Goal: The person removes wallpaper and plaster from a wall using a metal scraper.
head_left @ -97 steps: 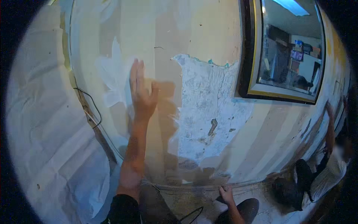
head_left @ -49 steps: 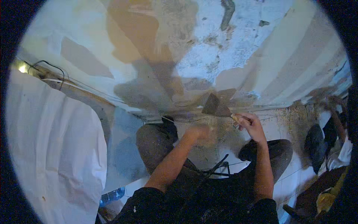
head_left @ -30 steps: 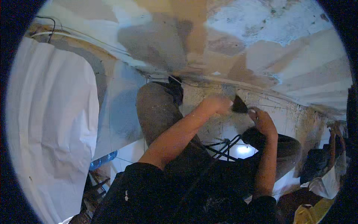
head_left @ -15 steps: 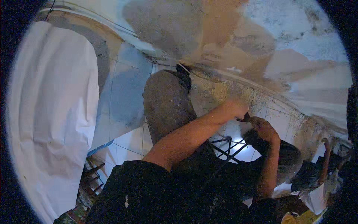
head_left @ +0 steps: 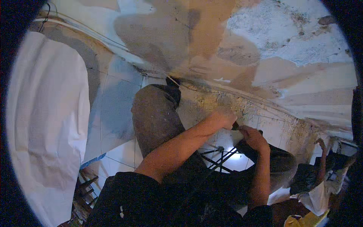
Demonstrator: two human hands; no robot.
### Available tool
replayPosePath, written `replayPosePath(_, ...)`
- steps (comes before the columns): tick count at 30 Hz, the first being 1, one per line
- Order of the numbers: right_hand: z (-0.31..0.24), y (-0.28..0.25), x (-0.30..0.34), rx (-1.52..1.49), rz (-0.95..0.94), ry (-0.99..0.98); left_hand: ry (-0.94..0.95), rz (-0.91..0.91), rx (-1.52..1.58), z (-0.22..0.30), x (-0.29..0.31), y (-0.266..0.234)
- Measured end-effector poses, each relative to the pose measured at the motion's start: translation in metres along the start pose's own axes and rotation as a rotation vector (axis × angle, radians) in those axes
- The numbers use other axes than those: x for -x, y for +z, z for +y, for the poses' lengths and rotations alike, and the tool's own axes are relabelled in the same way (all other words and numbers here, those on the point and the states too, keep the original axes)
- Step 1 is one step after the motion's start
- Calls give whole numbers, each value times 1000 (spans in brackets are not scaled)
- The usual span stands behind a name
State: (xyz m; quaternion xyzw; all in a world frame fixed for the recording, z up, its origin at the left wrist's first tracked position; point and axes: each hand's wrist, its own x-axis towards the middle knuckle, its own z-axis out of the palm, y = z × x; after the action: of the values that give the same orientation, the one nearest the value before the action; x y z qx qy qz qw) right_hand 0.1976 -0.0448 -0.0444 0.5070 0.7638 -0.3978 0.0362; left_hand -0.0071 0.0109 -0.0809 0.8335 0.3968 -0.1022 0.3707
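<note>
Now the scraper [head_left: 235, 126] sits between my right hand [head_left: 255, 138], which grips it, and my left hand [head_left: 224, 118], whose hold I cannot tell; plain to see earlier, the scraper is mostly hidden.

Patchwork of tan, grey and cream across the far wall [head_left: 211, 41], black and white nearer by.
On the far right, a bare patch [head_left: 276, 41] shows chalky blue-white, blotched with brown and grey; to the left, the draped sheet [head_left: 49, 132] is plain off-white, a black cable [head_left: 46, 17] above it. The floor tiles [head_left: 123, 157] are white, lined with a dark grid, stained mottled yellow-brown along the wall. I see grey-brown trousers [head_left: 155, 109] flecked pale, a black shirt [head_left: 159, 200] with a small white mark, a dark scraper [head_left: 236, 126], and yellow cloth [head_left: 306, 221] near right.
</note>
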Motion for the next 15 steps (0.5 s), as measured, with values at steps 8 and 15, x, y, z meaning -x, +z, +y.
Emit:
replayPosePath(8, -39, -88, 43, -632, 986, 104, -85, -45, -6, -21, 5, -15)
replayPosePath(15, -91, -57, 67, -857, 650, -228, 117, 344, 1033, -57, 16, 31)
